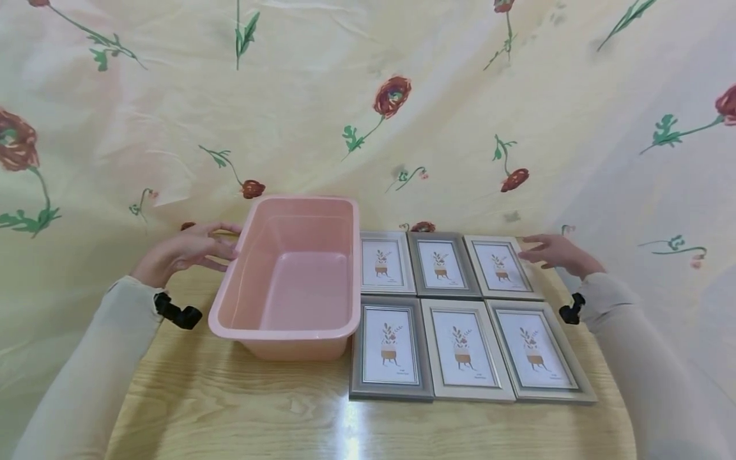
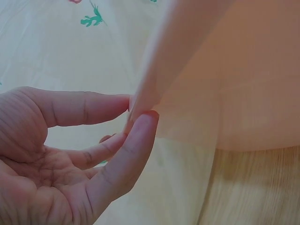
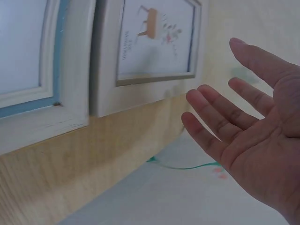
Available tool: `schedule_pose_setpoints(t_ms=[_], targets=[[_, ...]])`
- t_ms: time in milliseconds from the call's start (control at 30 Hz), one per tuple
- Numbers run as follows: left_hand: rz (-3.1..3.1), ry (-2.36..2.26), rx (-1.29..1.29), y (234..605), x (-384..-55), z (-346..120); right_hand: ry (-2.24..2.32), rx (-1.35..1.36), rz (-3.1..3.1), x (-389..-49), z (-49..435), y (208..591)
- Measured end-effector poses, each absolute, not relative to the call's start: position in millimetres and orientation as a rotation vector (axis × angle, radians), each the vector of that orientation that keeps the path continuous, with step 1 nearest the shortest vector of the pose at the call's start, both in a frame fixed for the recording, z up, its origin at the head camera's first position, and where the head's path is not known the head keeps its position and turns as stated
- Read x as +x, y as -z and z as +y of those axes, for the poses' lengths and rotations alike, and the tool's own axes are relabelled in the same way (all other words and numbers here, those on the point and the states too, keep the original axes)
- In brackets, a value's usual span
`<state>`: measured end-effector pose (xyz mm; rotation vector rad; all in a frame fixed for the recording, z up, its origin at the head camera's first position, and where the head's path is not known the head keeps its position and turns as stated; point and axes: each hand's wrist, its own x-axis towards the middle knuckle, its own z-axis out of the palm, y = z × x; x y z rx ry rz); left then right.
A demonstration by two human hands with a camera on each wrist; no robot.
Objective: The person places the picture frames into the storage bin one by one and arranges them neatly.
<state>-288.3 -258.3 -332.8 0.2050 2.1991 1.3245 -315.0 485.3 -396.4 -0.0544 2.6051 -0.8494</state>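
- Left grip (image 1: 192,248): narrow, thumb and fingers pinching the left rim (image 1: 214,312) of the pink tub (image 1: 307,291); the thin edge probably gives the handiest hold on so broad a vessel.
- Pink tub: immediately right of the left grip, upright with its mouth upward; its flat base presumably keeps it steady under a one-sided pinch.
- Right grip (image 1: 556,252): wide, fingers loosely extended and holding nothing, just beside the outer edge of the corner frame (image 1: 502,265); whether a fingertip touches it cannot be told.
- Far row: to the left of the right grip, the corner frame, then a grey frame (image 1: 441,265) and a silvery frame (image 1: 386,263), whose left edge the tub hides.
- Near row (image 1: 462,348): three more frames, closer to the wearer than either grip. All six lie face up, edge to edge, an arrangement that likely saves room and shows every picture.
- Counter (image 1: 276,409): below both grips, wood-patterned, bearing tub and frames.
- Flowered cloth (image 1: 460,115): beyond both grips, perhaps hung as a backdrop.
- Black straps (image 1: 177,313): behind each grip, at the cuffs of pale sleeves (image 1: 80,383).
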Motion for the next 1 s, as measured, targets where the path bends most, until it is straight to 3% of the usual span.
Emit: schedule_pose_setpoints(t_ms=[367, 1000], targets=[[2.213, -1.304, 0.211, 333, -286, -254, 0.962, 0.102, 2.578, -312, 511, 436], [2.219, -1.326, 0.191, 332, -287, -258, 0.944, 0.183, 2.688, -326, 504, 464]])
